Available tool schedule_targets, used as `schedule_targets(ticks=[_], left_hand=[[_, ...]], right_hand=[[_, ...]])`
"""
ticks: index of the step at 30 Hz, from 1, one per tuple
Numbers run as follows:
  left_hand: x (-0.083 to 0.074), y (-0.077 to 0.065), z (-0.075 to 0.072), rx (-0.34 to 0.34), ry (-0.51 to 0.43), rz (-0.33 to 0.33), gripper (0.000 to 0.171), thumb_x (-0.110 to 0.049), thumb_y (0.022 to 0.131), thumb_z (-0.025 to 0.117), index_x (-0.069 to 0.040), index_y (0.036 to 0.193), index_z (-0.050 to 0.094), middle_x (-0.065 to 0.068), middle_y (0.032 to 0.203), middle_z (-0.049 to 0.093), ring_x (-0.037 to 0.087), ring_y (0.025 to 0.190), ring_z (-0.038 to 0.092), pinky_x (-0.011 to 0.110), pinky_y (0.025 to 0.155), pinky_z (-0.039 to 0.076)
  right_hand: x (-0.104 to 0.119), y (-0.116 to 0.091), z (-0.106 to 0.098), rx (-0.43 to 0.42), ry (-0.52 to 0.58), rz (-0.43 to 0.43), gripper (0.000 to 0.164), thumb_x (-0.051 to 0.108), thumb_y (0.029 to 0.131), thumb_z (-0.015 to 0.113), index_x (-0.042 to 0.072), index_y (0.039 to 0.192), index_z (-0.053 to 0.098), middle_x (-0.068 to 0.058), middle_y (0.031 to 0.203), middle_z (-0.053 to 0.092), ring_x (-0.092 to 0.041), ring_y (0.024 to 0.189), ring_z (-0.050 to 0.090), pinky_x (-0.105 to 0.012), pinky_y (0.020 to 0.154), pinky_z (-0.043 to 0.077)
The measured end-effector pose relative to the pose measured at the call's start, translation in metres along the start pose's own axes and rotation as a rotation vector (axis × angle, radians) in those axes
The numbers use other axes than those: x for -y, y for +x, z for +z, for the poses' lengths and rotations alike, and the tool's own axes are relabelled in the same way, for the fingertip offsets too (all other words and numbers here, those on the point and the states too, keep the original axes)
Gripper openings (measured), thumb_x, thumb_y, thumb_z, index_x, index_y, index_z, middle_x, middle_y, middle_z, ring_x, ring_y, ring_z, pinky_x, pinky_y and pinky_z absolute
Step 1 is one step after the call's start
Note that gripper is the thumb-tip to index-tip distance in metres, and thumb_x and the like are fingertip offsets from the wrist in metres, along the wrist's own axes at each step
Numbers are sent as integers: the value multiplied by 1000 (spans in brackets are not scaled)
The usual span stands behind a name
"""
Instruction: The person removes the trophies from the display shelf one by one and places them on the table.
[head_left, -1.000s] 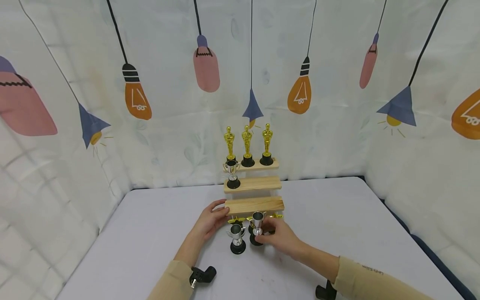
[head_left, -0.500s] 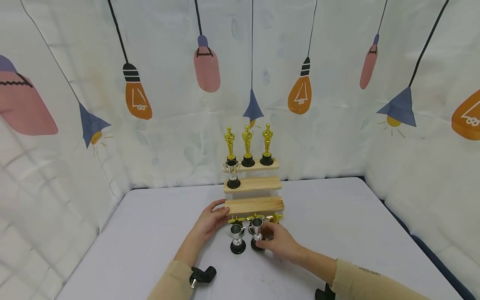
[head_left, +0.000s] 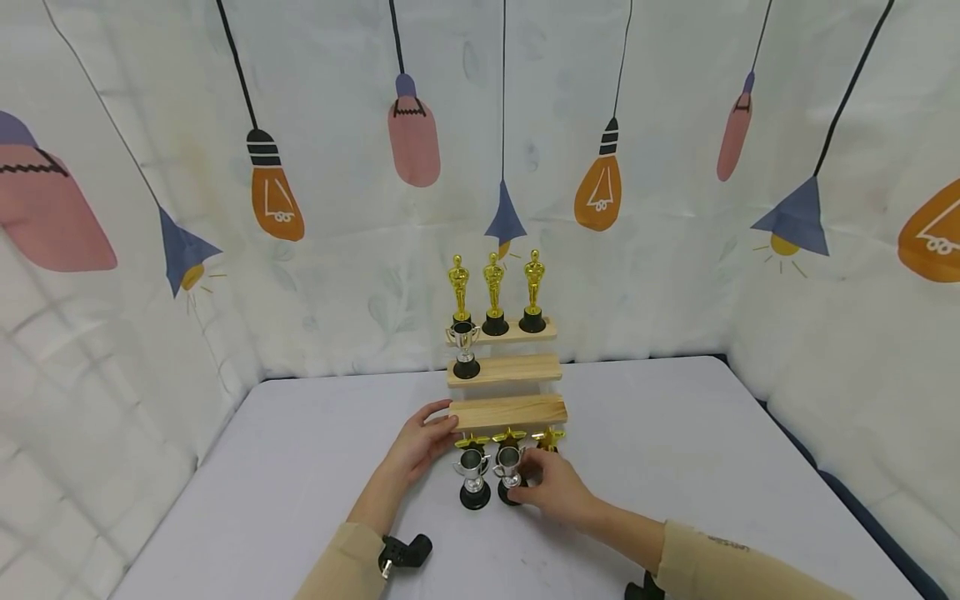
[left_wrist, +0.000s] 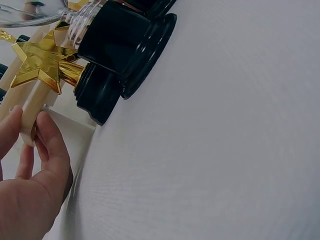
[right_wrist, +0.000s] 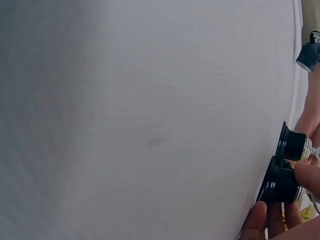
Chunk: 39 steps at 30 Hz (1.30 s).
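My left hand (head_left: pixel 420 442) grips the left end of the lowest shelf board (head_left: pixel 517 410) of a small wooden stepped rack. In the left wrist view, thumb and fingers pinch the board's end (left_wrist: pixel 31 112). My right hand (head_left: pixel 555 487) holds a silver trophy cup (head_left: pixel 508 461) from its right side, fingers low around the stem and black base (right_wrist: pixel 280 185). This cup is upright, its base right at the tabletop. Close to its left stands a second silver trophy cup (head_left: pixel 472 467). Behind both cups are gold star trophies (left_wrist: pixel 42 59), partly hidden in the head view.
Three gold figure trophies (head_left: pixel 493 287) stand on the top shelf (head_left: pixel 513 333). Another silver cup (head_left: pixel 464 337) sits at the left of the middle shelf (head_left: pixel 517 368). A white cloth covers the table (head_left: pixel 315 450), with a lamp-patterned curtain (head_left: pixel 337 275) behind.
My right hand has brought its trophy cup down and toward me, level with the other cup. More of the star trophies shows behind it. The left hand keeps its place on the board.
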<state>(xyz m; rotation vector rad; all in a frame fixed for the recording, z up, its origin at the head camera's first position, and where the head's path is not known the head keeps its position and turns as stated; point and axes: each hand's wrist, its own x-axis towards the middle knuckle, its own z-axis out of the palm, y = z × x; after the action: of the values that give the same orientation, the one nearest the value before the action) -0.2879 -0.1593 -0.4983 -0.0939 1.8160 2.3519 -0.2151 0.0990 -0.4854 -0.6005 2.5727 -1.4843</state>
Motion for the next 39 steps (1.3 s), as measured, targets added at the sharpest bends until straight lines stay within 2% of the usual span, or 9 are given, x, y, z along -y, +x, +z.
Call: schedule_targets(ticks=[8,26,39], left_hand=[[-1,-1,0,-2,-8,-1,55,-3,102,63,4,150,39,23,125,59,19,98,66,30,87,58],[0,1,1,-6,-9,-9,55,-3,102,64,3,151,39,23,126,59,20,100,67,30,87,58],[-1,0,1,2,-3,-8,55,-4,102,63,3,151,38,23,127,58,19,99,66,30,87,58]], right_hand=[[1,3,2,-13,-24,-26,24,8,80,86,6,93,66,-4,86,63,-14,78,56,-26,68,47],[1,3,0,-25,-8,5,31,12,77,89,7,97,66,-4,89,65,-16,78,60,-27,60,50],[5,-2,-8,-33,11,-15,31,11,79,88,6,101,66,-5,94,67,-16,79,61,-24,67,51]])
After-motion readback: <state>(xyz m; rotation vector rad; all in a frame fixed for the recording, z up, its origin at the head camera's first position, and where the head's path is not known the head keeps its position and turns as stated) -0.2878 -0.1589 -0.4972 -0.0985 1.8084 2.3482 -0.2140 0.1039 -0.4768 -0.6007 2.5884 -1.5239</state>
